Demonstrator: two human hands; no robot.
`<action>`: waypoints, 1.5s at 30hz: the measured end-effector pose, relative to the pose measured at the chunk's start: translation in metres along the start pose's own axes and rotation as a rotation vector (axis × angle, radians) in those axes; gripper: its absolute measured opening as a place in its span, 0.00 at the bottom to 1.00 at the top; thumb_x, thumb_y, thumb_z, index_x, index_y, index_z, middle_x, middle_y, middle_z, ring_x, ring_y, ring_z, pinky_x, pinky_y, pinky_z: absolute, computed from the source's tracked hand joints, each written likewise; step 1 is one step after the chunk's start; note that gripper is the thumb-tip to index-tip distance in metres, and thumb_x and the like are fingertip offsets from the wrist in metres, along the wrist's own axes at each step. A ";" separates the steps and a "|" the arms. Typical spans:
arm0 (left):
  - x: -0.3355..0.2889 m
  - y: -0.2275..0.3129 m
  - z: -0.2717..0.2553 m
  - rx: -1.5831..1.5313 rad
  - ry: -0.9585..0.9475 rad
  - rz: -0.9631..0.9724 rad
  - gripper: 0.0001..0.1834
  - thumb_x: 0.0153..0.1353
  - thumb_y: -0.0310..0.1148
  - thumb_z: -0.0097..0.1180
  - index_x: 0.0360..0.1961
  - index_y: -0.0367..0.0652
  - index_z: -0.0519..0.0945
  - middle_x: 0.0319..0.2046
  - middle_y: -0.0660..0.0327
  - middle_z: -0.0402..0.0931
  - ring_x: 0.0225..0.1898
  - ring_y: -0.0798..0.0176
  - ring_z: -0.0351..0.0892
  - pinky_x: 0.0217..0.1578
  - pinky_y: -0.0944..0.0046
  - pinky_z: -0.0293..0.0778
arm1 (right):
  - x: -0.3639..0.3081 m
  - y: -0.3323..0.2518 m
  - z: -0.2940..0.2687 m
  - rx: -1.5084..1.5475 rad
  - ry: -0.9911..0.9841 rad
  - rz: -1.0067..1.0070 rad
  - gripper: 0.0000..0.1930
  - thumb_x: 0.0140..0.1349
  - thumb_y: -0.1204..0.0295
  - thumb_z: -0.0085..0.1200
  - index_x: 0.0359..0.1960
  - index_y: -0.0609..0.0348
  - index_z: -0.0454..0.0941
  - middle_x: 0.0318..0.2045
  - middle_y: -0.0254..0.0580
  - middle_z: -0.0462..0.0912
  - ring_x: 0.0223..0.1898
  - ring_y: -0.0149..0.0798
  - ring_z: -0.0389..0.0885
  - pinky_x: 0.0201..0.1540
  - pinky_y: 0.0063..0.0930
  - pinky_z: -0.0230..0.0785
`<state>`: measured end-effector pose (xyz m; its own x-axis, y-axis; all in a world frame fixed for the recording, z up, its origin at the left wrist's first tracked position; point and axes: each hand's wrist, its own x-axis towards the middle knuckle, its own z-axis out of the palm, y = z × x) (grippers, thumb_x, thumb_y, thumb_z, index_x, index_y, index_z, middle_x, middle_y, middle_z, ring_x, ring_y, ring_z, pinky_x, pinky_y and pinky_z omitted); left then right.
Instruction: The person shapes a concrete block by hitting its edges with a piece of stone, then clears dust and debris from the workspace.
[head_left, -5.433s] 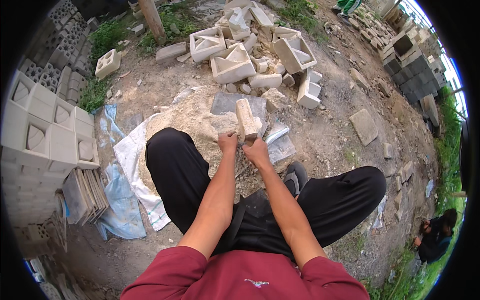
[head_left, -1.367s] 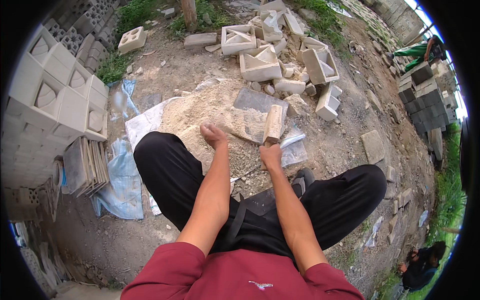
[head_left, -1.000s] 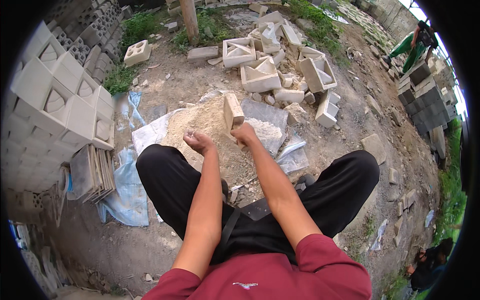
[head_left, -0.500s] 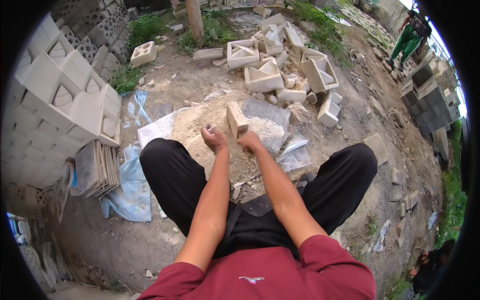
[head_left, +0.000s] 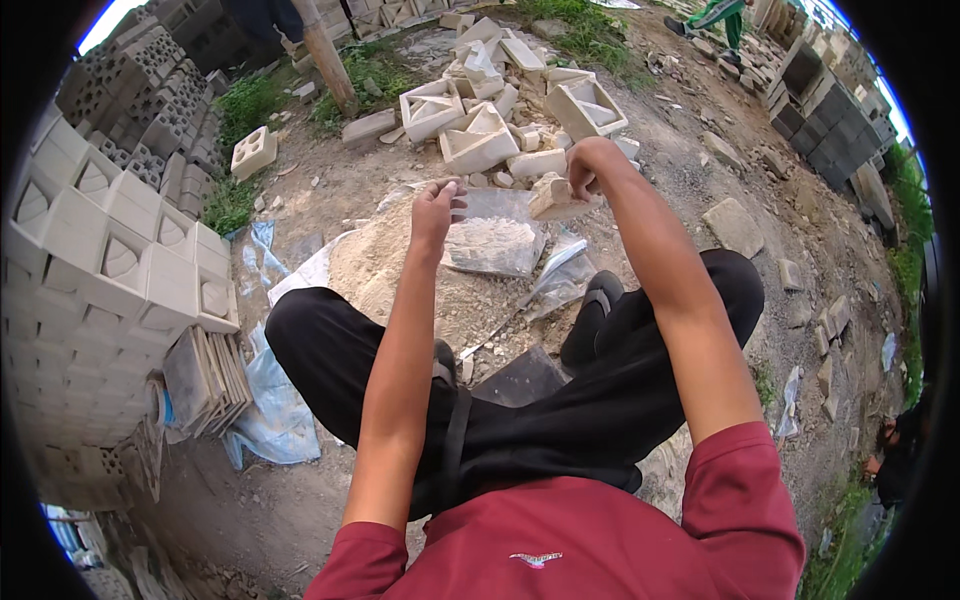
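My left hand (head_left: 437, 208) is raised over the left side of a pile of pale sandy powder (head_left: 385, 245). Its fingers are half curled and apart, with nothing plain to see between them. My right hand (head_left: 592, 168) bends down at the wrist, fingers curled against a tan rectangular block (head_left: 556, 199) near the rubble. The fingers hide part of the block's right end. Between my hands lies a grey slab (head_left: 505, 262) with whitish powder (head_left: 490, 240) on it, and crumpled clear plastic (head_left: 560, 268) beside it.
Broken hollow blocks (head_left: 480, 140) are heaped ahead. Stacked pale blocks (head_left: 120, 265) rise at left, near thin boards (head_left: 205, 385) and blue sheeting (head_left: 270, 400). A wooden post (head_left: 325, 55) stands ahead. Grey blocks (head_left: 825, 130) and a person in green trousers (head_left: 725, 15) are far right.
My right hand has moved right and away from me with the tan block, toward the rubble. My left hand has lifted and its fingers have loosened. My view has shifted.
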<state>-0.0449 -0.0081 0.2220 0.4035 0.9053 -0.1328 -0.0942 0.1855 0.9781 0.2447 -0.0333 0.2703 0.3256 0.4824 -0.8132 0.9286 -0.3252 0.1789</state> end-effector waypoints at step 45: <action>0.158 0.167 0.017 1.805 -0.686 0.423 0.17 0.61 0.30 0.48 0.50 0.42 0.78 0.46 0.50 0.79 0.51 0.49 0.78 0.53 0.53 0.72 | 0.013 0.027 -0.116 -0.200 0.667 -0.271 0.15 0.56 0.68 0.55 0.44 0.60 0.79 0.44 0.55 0.82 0.48 0.53 0.80 0.52 0.41 0.73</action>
<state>0.0182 0.1597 0.3669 0.8712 0.4241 -0.2474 0.4331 -0.9011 -0.0194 0.2946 0.0583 0.3292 0.0602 0.9363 -0.3459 0.9856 -0.0009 0.1691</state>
